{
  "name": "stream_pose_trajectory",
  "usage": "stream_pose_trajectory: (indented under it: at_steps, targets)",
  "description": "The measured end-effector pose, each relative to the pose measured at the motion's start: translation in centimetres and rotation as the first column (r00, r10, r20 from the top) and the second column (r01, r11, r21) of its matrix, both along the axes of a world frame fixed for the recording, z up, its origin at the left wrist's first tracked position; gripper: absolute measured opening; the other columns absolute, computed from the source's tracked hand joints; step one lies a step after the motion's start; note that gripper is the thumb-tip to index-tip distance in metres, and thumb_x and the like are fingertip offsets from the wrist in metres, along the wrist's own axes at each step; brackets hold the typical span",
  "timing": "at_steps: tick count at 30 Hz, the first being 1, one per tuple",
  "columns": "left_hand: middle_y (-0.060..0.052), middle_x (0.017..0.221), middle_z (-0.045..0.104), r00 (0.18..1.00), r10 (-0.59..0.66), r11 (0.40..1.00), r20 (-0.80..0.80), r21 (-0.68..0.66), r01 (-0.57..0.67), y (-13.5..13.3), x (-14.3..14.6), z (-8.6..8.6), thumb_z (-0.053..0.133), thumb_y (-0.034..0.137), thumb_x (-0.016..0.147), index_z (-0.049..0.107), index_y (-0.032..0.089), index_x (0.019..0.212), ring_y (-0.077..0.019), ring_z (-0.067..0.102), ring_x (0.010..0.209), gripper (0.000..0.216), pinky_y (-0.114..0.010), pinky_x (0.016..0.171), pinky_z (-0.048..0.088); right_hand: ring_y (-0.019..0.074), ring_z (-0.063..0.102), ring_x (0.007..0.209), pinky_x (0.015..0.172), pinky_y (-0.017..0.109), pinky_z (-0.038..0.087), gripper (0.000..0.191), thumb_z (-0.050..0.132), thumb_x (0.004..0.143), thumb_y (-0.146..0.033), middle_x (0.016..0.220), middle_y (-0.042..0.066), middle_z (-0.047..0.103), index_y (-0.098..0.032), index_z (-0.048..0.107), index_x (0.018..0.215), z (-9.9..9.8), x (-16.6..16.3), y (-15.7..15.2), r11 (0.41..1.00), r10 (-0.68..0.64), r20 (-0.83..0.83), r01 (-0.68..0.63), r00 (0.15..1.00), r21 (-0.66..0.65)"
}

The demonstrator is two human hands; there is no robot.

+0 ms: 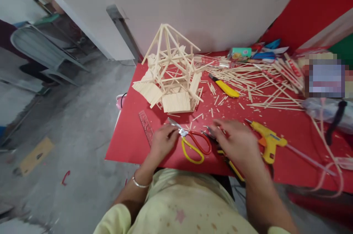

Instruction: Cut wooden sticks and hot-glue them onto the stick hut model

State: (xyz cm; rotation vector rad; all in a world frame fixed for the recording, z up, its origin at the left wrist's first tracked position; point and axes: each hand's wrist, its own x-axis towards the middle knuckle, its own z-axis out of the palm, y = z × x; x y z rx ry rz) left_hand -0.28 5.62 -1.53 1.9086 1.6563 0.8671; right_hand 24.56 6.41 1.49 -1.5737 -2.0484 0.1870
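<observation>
My left hand (164,141) rests at the table's front with its fingers curled together, beside the scissors (182,132). Whatever its fingertips pinch, if anything, is hidden. The scissors have one red and one yellow handle and lie with their blades toward the far left. Slightly blurred, my right hand (235,139) hovers over pliers (234,170) with black and yellow handles. Its fingers are bent together near the pliers' metal head, and I cannot make out what they hold. Beyond both hands stands a frame model of thin wooden sticks (172,68) with a pointed roof and slatted panels (176,102).
On the red table (124,142) lie a clear ruler (145,125), a yellow cutter knife (227,89), a yellow glue gun (268,142) and many loose sticks (242,75). Plastic packets (239,53) sit by the wall. A plastic chair (41,48) and a seated person are at the left.
</observation>
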Motion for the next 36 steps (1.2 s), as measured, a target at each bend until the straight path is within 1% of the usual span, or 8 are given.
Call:
stream_pose_trajectory:
  at_steps: [3,6,9,16,19,23,28,36]
  targets:
    - [-0.005,0.093,0.072,0.976,0.062,0.996,-0.207,-0.053,-0.075,0.2,-3.4,-0.8,0.057,0.026,0.093,0.075,0.022,0.093,-0.0185,0.065,0.081,0.019,-0.028,0.071,0.046,0.0207,0.065,0.087,0.075,0.03,0.047,0.026,0.053,0.094,-0.026,0.099,0.007,0.071,-0.023,0.069,0.114,-1.4,-4.4,-2.2,0.981,0.14,0.127,-0.119,0.982,-0.156]
    - [-0.005,0.108,0.07,0.933,0.067,0.991,-0.355,-0.088,-0.105,0.6,-5.0,-1.6,0.059,0.029,0.093,0.074,0.024,0.103,-0.0205,0.066,0.091,0.019,-0.028,0.07,0.044,0.0238,0.063,0.096,0.078,0.031,0.047,0.039,0.055,0.088,-0.015,0.104,0.011,0.067,-0.021,0.062,0.126,-3.0,-6.7,-3.7,0.97,0.158,0.284,-0.096,0.946,-0.222]
    - [-0.006,0.114,0.069,0.91,0.04,0.989,-0.413,-0.112,-0.094,0.9,-5.2,-2.3,0.058,0.033,0.094,0.072,0.025,0.109,-0.0214,0.066,0.095,0.022,-0.029,0.069,0.043,0.0275,0.059,0.101,0.081,0.034,0.047,0.045,0.056,0.086,-0.016,0.106,0.014,0.064,-0.018,0.058,0.131,-4.4,-7.6,-4.3,0.976,0.135,0.358,-0.061,0.924,-0.211]
    - [-0.006,0.109,0.068,0.891,0.012,0.987,-0.454,-0.137,-0.083,1.7,-5.0,-2.8,0.05,0.034,0.099,0.071,0.024,0.109,-0.0206,0.066,0.091,0.025,-0.029,0.07,0.043,0.029,0.058,0.1,0.084,0.036,0.046,0.068,0.059,0.077,-0.018,0.105,0.014,0.064,-0.013,0.046,0.144,-6.8,-7.0,-4.4,0.975,0.082,0.365,0.0,0.927,-0.22]
    - [-0.006,0.111,0.068,0.883,0.026,0.987,-0.469,-0.126,-0.097,2.5,-5.2,-2.7,0.046,0.035,0.101,0.071,0.025,0.107,-0.0202,0.066,0.091,0.028,-0.029,0.069,0.043,0.0276,0.06,0.1,0.082,0.035,0.046,0.066,0.06,0.076,-0.019,0.105,0.01,0.066,-0.017,0.048,0.142,-7.1,-6.5,-4.8,0.969,0.047,0.333,0.038,0.942,-0.245]
    - [-0.007,0.119,0.066,0.86,0.057,0.986,-0.507,-0.105,-0.127,4.1,-5.2,-2.9,0.049,0.037,0.1,0.069,0.027,0.118,-0.0211,0.066,0.093,0.029,-0.03,0.072,0.045,0.0252,0.063,0.099,0.078,0.032,0.045,0.058,0.061,0.079,-0.023,0.106,0.006,0.069,-0.025,0.053,0.136,-7.0,-6.3,-5.5,0.96,0.016,0.301,0.069,0.953,-0.271]
    - [-0.008,0.125,0.063,0.857,0.053,0.99,-0.513,-0.087,-0.114,5.2,-5.0,-4.1,0.051,0.039,0.099,0.067,0.026,0.123,-0.0218,0.065,0.1,0.032,-0.029,0.078,0.047,0.0242,0.065,0.097,0.076,0.031,0.045,0.052,0.061,0.082,-0.026,0.103,0.006,0.07,-0.024,0.056,0.134,-6.8,-5.7,-6.3,0.966,0.031,0.28,0.043,0.96,-0.255]
    - [-0.009,0.116,0.066,0.879,0.016,0.996,-0.476,-0.066,-0.053,5.0,-5.1,-4.7,0.048,0.045,0.1,0.072,0.025,0.113,-0.0209,0.065,0.095,0.033,-0.029,0.078,0.047,0.0234,0.065,0.096,0.076,0.03,0.045,0.047,0.059,0.083,-0.027,0.102,0.005,0.07,-0.022,0.059,0.13,-6.9,-5.3,-6.5,0.978,0.024,0.259,0.032,0.966,-0.208]
